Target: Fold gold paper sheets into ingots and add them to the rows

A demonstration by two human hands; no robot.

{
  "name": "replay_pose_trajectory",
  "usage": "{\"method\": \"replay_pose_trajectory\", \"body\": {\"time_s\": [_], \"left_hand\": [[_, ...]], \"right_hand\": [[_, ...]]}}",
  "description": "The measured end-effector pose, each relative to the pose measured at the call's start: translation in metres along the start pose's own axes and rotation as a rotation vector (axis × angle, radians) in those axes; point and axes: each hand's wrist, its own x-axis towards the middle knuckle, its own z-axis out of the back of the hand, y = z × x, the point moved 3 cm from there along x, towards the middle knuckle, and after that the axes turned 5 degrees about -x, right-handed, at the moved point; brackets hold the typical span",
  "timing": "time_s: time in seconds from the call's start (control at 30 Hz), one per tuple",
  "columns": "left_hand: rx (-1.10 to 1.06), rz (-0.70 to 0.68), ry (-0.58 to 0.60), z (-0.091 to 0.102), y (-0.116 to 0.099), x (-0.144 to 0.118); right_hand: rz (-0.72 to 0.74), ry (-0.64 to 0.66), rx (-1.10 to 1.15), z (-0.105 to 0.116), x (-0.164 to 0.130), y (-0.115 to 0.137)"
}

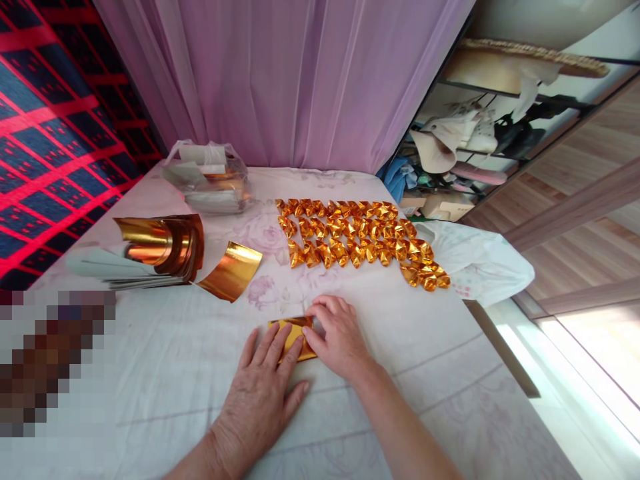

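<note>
On the cloth in front of me lies a small folded sheet of gold foil paper [307, 351]. My left hand [261, 393] rests flat on it, fingers spread and the fingertips pressing its surface. At the paper's right end, my right hand [343, 341] has its thumb on the foil and its fingers curled over the far corner, gripping that edge. Beyond the hands, several folded gold foil pieces [370, 251] stand in rows. A loose gold foil sheet [231, 272] lies to the left, beside a curled stack of gold foil sheets [183, 243].
A clear plastic bag [220, 197] of paper stacks sits at the back left. A white plastic bag [493, 263] lies at the table's right edge. Purple curtains [290, 87] hang behind the cloth-covered table [170, 373]. Shelves with shoes and a hat [435, 143] stand on the right.
</note>
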Motion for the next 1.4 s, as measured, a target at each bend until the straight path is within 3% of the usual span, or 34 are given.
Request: {"method": "replay_pose_trajectory", "body": {"time_s": [0.23,0.5,0.63,0.77,1.07,1.4], "left_hand": [[0.024,-0.002,0.008,0.001,0.000,0.001],[-0.031,-0.009,-0.028,0.008,-0.003,0.002],[-0.222,0.073,-0.143,0.019,0.010,0.007],[-0.341,0.250,-0.282,0.020,0.034,0.012],[-0.527,0.344,-0.298,0.008,0.048,0.012],[-0.688,0.394,-0.393,0.013,0.049,0.012]], "right_hand": [[0.022,-0.005,0.015,-0.003,0.000,0.001],[0.142,-0.063,0.152,-0.004,-0.002,0.000],[0.158,-0.110,0.198,-0.004,-0.003,-0.004],[0.144,-0.150,0.280,-0.003,-0.004,-0.007],[-0.012,-0.111,0.697,-0.004,-0.005,-0.009],[-0.181,0.072,0.967,-0.011,-0.008,-0.009]]}}
